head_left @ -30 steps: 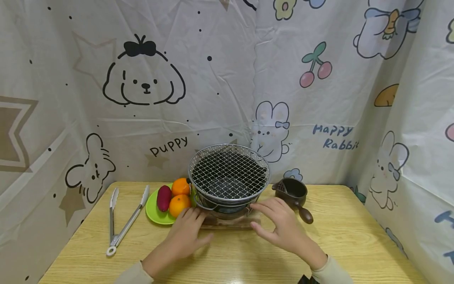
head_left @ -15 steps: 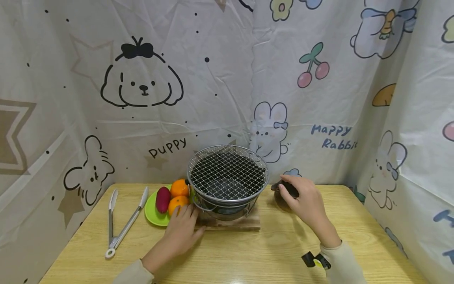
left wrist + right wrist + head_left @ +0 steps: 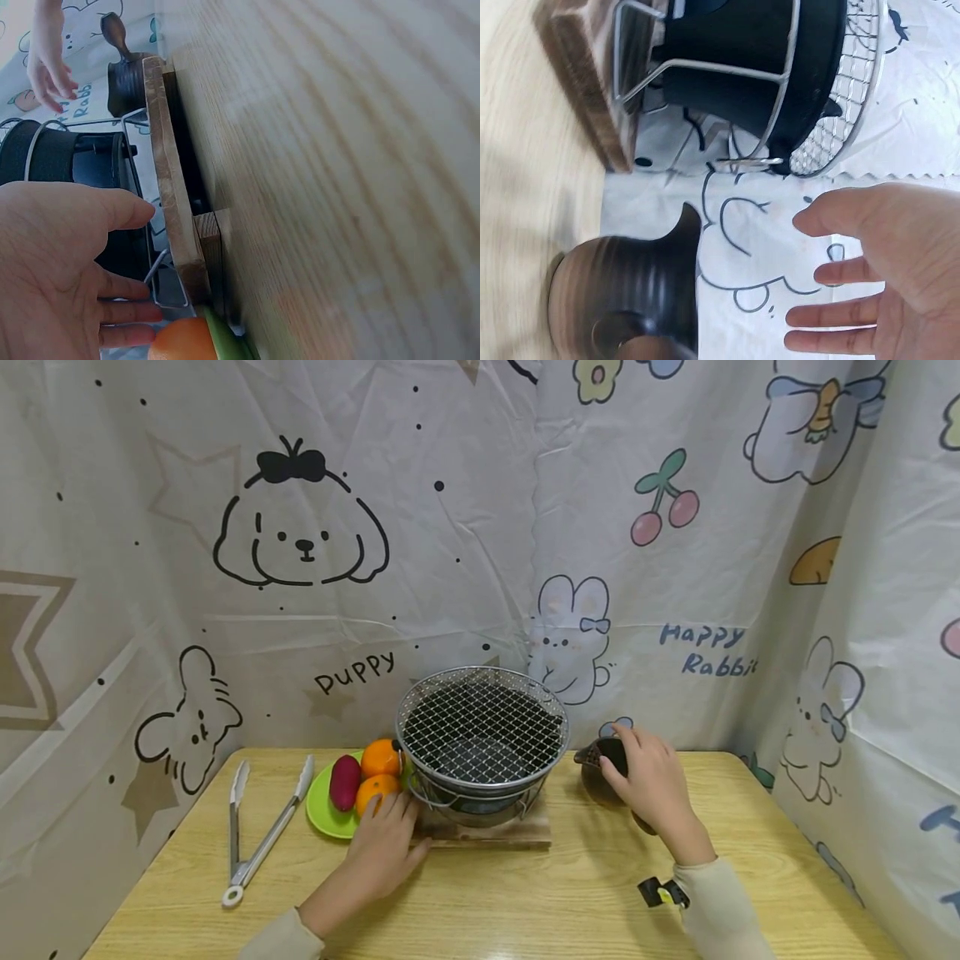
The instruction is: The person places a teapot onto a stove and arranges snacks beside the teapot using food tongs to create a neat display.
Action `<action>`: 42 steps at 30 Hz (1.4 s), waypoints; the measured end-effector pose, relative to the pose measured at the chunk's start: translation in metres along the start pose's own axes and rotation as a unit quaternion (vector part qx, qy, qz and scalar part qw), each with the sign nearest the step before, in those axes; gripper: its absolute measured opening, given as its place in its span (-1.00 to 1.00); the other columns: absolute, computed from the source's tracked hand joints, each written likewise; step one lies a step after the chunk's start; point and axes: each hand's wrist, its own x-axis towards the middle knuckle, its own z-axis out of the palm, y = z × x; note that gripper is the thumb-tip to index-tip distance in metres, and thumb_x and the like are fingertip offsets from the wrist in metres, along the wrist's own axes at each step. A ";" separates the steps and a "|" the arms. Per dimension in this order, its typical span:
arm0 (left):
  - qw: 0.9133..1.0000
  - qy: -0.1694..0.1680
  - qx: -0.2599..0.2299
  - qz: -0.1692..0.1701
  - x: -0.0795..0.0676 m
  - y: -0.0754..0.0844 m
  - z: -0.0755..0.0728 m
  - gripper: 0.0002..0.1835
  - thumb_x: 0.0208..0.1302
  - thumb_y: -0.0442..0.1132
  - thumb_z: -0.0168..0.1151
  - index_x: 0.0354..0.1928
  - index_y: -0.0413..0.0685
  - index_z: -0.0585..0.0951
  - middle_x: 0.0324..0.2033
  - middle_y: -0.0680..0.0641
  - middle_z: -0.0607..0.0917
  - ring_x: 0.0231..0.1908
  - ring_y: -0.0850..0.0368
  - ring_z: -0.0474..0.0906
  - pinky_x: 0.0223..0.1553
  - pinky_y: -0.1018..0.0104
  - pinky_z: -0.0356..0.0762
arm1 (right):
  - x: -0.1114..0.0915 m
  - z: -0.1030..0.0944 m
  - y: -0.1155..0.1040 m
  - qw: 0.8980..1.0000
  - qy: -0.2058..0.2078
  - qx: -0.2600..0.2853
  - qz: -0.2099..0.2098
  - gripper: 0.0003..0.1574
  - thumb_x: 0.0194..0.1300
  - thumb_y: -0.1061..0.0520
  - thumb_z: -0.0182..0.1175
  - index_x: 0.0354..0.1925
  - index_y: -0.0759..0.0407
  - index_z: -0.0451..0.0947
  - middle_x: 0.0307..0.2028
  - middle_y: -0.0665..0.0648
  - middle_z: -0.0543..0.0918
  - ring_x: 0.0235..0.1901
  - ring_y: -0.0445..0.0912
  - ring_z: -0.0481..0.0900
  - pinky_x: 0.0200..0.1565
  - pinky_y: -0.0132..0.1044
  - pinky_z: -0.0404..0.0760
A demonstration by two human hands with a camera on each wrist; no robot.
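Observation:
My right hand hovers over a dark brown side-handled pot, its fingers extended. In the right wrist view a gap shows between hand and pot; in the head view the hand hides part of the pot and handle. My left hand lies with straight fingers at the left front of a small round tabletop grill, beside the front orange. Whether its fingertips touch the orange I cannot tell. The grill has a wire mesh top and stands on a wooden board.
A green plate bears two oranges and a purple oval item. Metal tongs lie spread at the table's left. A printed white curtain encloses the back and sides of the wooden table.
My right hand has left the grill's front for the pot on the right, then drawn back slightly. The left hand has shifted a little left. Grill and plate stay put.

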 end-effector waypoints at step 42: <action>1.000 0.018 0.014 0.018 0.004 -0.001 0.010 -0.48 0.31 0.00 0.32 0.13 -0.27 0.60 0.04 -0.20 0.65 0.10 -0.13 0.46 0.26 -0.13 0.32 | -0.009 0.003 0.004 0.963 -0.232 -0.059 0.127 -0.21 0.37 -0.04 0.24 0.18 0.62 0.30 -0.15 0.58 0.65 -0.22 0.41 0.67 -0.22 0.22 0.62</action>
